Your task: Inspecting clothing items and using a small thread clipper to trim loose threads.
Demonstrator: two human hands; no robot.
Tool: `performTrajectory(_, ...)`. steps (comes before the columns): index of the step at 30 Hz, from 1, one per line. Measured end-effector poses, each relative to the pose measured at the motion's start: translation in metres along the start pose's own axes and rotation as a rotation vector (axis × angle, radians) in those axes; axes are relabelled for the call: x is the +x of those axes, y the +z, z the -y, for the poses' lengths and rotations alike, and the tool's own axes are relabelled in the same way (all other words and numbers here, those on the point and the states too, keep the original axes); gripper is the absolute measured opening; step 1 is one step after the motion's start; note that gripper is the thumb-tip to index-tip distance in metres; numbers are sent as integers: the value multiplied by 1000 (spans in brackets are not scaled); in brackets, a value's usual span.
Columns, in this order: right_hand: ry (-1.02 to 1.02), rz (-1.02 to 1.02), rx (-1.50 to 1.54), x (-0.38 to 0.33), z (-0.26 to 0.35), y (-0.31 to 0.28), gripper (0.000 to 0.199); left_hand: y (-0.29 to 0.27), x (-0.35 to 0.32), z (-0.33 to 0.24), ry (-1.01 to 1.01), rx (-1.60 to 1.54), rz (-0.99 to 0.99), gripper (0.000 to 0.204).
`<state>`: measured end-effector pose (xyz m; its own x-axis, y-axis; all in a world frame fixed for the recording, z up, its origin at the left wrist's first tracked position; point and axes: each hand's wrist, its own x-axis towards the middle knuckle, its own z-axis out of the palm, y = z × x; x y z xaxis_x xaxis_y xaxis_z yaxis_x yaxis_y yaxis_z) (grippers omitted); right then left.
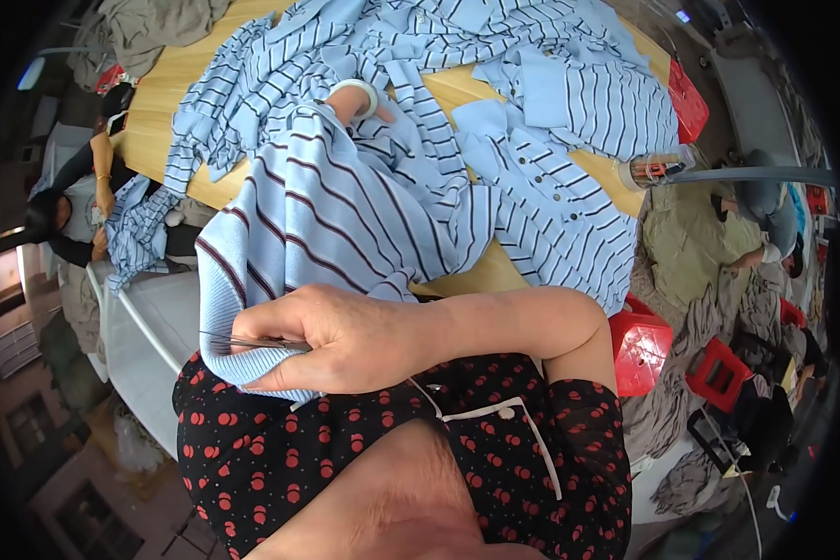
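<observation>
A light-blue knit shirt (317, 205) with dark stripes stretches across in front of me. My right hand (341, 341) is closed on its ribbed hem (229, 359), near my chest. The same hand also holds a thin, dark metal tool (252, 342), its slim points sticking out to the left; its exact kind is unclear. My left forearm is hidden, apparently inside the shirt. Part of my left hand (383, 114) and wrist, with a pale bangle (369, 93), shows at the shirt's far end; its fingers are mostly covered by cloth.
More blue striped shirts (569, 112) with buttons lie heaped over the wooden table (154, 121). A clear container of tools (658, 170) stands at the right edge. Red stools (639, 345) are on the right. At left, a co-worker (75, 219) handles another striped shirt.
</observation>
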<state>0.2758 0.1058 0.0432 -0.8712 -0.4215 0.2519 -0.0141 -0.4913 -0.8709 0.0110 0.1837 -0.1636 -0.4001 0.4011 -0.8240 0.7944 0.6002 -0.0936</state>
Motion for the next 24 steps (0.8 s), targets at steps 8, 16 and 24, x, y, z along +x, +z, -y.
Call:
performTrajectory(8, -4, -205, -41, 2, 20, -28, 11, 3, -34, -13, 382, 100, -507, 32)
performTrajectory(16, -548, -780, 369, -58, 67, -119, 30, -25, -186, -17, 1101, -512, -687, 26)
performTrajectory(24, -418, -1351, 150, -108, 30, -176, 28, -23, -218, 29, 758, -722, -308, 30)
